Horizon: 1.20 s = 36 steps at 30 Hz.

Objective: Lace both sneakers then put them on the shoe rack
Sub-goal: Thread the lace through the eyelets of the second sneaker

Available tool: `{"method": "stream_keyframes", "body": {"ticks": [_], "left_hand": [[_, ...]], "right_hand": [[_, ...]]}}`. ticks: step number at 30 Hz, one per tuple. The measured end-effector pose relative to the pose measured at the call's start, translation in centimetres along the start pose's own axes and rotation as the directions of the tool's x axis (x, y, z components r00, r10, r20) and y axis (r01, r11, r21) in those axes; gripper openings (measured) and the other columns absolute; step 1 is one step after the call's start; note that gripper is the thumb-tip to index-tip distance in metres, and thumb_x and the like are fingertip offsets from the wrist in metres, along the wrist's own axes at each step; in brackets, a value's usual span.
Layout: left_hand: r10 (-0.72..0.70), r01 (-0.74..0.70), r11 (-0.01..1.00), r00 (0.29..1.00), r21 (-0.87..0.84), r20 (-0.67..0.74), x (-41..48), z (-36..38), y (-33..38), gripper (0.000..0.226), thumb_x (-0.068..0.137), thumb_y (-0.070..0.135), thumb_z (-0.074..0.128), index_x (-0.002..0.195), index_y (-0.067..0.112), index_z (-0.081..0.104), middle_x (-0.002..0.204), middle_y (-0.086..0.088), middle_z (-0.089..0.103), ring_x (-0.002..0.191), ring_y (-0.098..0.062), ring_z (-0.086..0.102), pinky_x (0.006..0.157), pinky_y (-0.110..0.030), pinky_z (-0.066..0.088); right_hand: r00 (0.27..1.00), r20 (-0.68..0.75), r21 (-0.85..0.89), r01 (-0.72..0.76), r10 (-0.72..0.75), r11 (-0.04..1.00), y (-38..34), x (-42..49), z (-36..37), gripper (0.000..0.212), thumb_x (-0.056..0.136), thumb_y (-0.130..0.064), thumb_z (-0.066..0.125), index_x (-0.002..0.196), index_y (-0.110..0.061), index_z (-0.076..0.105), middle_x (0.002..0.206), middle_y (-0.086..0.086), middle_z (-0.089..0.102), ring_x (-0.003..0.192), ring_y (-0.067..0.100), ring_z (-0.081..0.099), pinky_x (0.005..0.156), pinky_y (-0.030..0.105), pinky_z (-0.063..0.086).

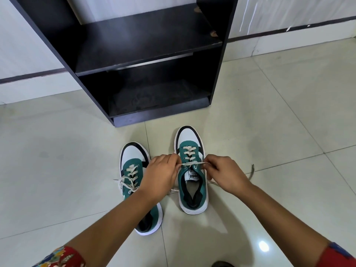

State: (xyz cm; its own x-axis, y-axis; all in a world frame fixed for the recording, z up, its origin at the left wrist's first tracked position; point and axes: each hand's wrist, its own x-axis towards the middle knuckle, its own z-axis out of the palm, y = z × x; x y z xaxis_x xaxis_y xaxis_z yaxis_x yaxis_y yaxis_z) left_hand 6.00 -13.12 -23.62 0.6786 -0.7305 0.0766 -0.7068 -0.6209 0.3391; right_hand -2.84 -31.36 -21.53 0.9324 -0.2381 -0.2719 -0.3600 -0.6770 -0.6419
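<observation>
Gaping green sneaker (192, 170), laces (189, 153) crisscrossed.

At 12 o'clock the black shoe rack (146, 60) stands with both shelves bare, so you have open room to reach in; its side panels wall that reach at 11 and 1. Between rack and sneakers lies a clear strip of tiled floor (57, 151). The left sneaker (133, 170) sits under your left forearm. Open floor runs at 3 and 9.

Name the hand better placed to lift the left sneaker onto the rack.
Left. The left hand sits right beside the left sneaker; the right hand is across the other sneaker. Both pinch lace ends now.
</observation>
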Motion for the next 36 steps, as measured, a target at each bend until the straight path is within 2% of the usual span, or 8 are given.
{"method": "stream_keyframes", "body": {"ticks": [5, 8, 11, 17, 23, 30, 34, 36], "left_hand": [[0.034, -0.032, 0.998, 0.999, 0.047, -0.041, -0.4, -0.2, -0.2, 0.029, 0.086, 0.027, 0.043, 0.101, 0.024, 0.068, 0.079, 0.007, 0.071, 0.070, -0.018, 0.064, 0.073, -0.029, 0.048], [0.045, -0.043, 0.998, 0.997, 0.040, -0.069, 0.0, -0.3, 0.1, 0.026, 0.085, 0.034, 0.046, 0.092, 0.027, 0.070, 0.078, 0.009, 0.069, 0.068, -0.017, 0.063, 0.077, -0.027, 0.041], [0.038, -0.033, 0.997, 0.996, 0.075, -0.075, 0.0, -0.4, -0.3, 0.023, 0.085, 0.035, 0.048, 0.083, 0.028, 0.070, 0.076, 0.011, 0.070, 0.067, -0.015, 0.063, 0.081, -0.025, 0.032], [0.001, 0.006, 0.989, 0.999, 0.147, -0.052, -0.7, -0.3, -1.7, 0.024, 0.088, 0.036, 0.044, 0.081, 0.028, 0.065, 0.076, 0.010, 0.068, 0.067, -0.014, 0.063, 0.086, -0.029, 0.038], [-0.031, 0.027, 0.972, 0.999, 0.234, 0.013, -1.3, 0.1, -2.1, 0.014, 0.088, 0.029, 0.053, 0.077, 0.027, 0.062, 0.073, 0.009, 0.065, 0.067, -0.015, 0.063, 0.084, -0.034, 0.048], [-0.084, 0.063, 0.976, 0.992, 0.209, 0.092, -1.0, -0.1, -1.7, 0.007, 0.084, 0.026, 0.061, 0.077, 0.026, 0.061, 0.074, 0.010, 0.066, 0.067, -0.014, 0.065, 0.098, -0.042, 0.043], [-0.160, 0.139, 0.985, 0.957, 0.101, 0.244, -0.4, -0.9, -1.0, 0.017, 0.093, 0.031, 0.045, 0.092, 0.025, 0.060, 0.089, 0.007, 0.069, 0.083, -0.015, 0.063, 0.112, -0.042, 0.023], [-0.164, 0.161, 0.986, 0.930, 0.037, 0.329, 0.2, -1.4, -0.6, 0.023, 0.096, 0.037, 0.036, 0.099, 0.024, 0.056, 0.078, 0.006, 0.066, 0.082, -0.016, 0.063, 0.114, -0.040, 0.015]], "right_hand": [[0.998, 0.069, -0.085, 0.009, -0.003, 0.996, -0.2, -0.1, -0.2, 0.019, 0.089, -0.031, 0.051, 0.095, -0.015, 0.060, 0.088, 0.003, 0.069, 0.081, 0.025, 0.061, 0.072, 0.035, 0.048], [0.998, 0.038, -0.179, 0.053, -0.047, 0.982, -1.2, 0.2, 0.1, 0.023, 0.088, -0.041, 0.051, 0.095, -0.019, 0.057, 0.082, 0.002, 0.065, 0.077, 0.024, 0.058, 0.065, 0.035, 0.043], [0.998, 0.058, -0.230, 0.048, -0.035, 0.972, -1.2, 0.4, -0.4, 0.025, 0.094, -0.035, 0.041, 0.090, -0.019, 0.059, 0.081, 0.002, 0.065, 0.080, 0.026, 0.059, 0.066, 0.035, 0.042], [0.975, 0.159, 0.147, -0.177, 0.153, 0.973, 0.5, -0.1, -0.4, 0.034, 0.093, -0.019, 0.042, 0.061, -0.021, 0.054, 0.066, -0.003, 0.066, 0.065, 0.014, 0.055, 0.067, 0.029, 0.040], [0.950, 0.214, 0.525, -0.309, 0.228, 0.793, 1.8, -0.3, 1.0, 0.037, 0.092, -0.011, 0.046, 0.056, -0.012, 0.053, 0.049, -0.001, 0.060, 0.050, 0.013, 0.049, 0.059, 0.028, 0.040], [0.936, 0.270, 0.600, -0.347, 0.225, 0.721, 2.9, -0.2, 1.2, 0.039, 0.092, -0.011, 0.044, 0.054, -0.013, 0.053, 0.052, 0.002, 0.064, 0.050, 0.014, 0.047, 0.057, 0.027, 0.037], [0.927, 0.309, 0.539, -0.356, 0.214, 0.763, 2.8, -0.1, 1.0, 0.036, 0.091, -0.012, 0.044, 0.057, -0.013, 0.056, 0.055, 0.001, 0.063, 0.055, 0.015, 0.050, 0.056, 0.024, 0.039], [0.909, 0.380, 0.462, -0.346, 0.170, 0.817, 2.6, 0.2, 0.4, 0.032, 0.091, -0.018, 0.049, 0.061, -0.015, 0.059, 0.060, 0.000, 0.065, 0.056, 0.007, 0.053, 0.059, 0.020, 0.040]]}}
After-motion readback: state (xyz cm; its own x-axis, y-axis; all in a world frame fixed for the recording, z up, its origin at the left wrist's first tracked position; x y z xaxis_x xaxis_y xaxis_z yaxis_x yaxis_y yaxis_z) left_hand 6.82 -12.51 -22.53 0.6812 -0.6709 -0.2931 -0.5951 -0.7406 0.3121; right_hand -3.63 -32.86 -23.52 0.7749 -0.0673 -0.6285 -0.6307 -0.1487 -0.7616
